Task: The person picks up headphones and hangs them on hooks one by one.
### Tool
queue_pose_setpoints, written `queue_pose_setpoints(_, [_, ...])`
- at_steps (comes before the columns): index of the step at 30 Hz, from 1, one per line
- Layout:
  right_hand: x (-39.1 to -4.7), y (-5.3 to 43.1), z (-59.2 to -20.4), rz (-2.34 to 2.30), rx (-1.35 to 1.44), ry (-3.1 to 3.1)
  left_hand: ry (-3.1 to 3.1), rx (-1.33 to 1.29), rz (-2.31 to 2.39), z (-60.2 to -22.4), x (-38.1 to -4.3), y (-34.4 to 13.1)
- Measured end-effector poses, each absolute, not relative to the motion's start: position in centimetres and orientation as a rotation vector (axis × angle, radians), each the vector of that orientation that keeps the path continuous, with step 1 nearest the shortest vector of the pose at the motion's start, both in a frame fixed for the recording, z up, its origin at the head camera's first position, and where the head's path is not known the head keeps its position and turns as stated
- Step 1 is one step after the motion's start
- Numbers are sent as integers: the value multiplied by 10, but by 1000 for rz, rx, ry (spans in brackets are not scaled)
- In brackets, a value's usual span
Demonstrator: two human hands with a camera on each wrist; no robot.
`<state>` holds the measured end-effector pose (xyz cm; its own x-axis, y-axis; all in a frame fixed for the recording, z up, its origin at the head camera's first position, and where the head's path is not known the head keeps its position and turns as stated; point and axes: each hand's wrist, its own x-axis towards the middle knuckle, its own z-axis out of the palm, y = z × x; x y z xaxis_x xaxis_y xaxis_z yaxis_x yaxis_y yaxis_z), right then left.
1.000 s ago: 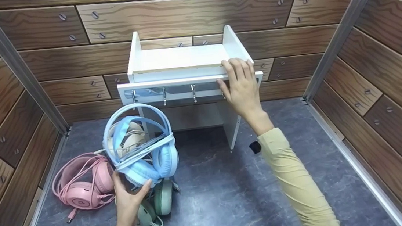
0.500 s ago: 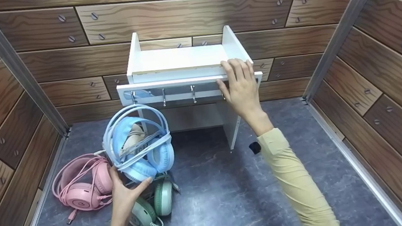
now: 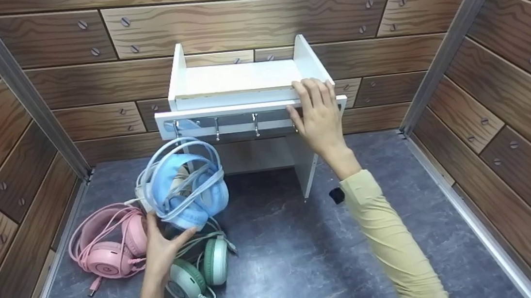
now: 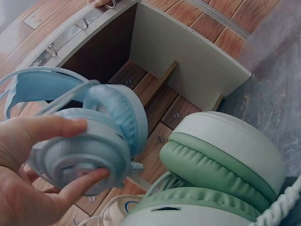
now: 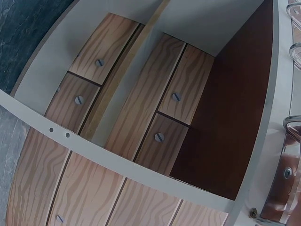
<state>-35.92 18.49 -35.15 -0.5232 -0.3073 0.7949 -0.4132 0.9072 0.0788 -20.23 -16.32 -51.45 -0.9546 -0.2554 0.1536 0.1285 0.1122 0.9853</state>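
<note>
"What do you have on the left side?"

"I have the left hand holding the blue headphones by one ear cup, just in front of the left end of the white shelf. On my left wrist feed the thumb lies over the top of the cup and a finger runs along its outer face, so the grip is a pinch."

"Is the band on one of the hooks?"

"It sits by the leftmost one, low on the shelf's front rail. I can't tell whether they touch."

"And your right?"

"My right hand rests on the shelf's front edge at its right end. The fingers lie extended side by side over the edge, with the thumb apart against the rail."

"What's around the shelf?"

"The pink headphones lie on the floor out past its left end. The green headphones lie in front of it, near my left hand. Something cream-coloured shows through the blue band by the shelf's left end, too covered for me to name."
</note>
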Motion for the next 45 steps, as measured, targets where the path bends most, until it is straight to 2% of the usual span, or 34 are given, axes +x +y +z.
queue_pose_setpoints(16, [-359,185,-351,163,524,-2146,-1974,237,-2080,-511,-211,-168])
queue_pose_setpoints(28, [-358,185,-351,153,510,-2151,-1774,154,-2105,-505,-217,-167])
queue_pose_setpoints(45, [-359,184,-350,160,516,-2148,-1562,236,-2073,-509,-206,-166])
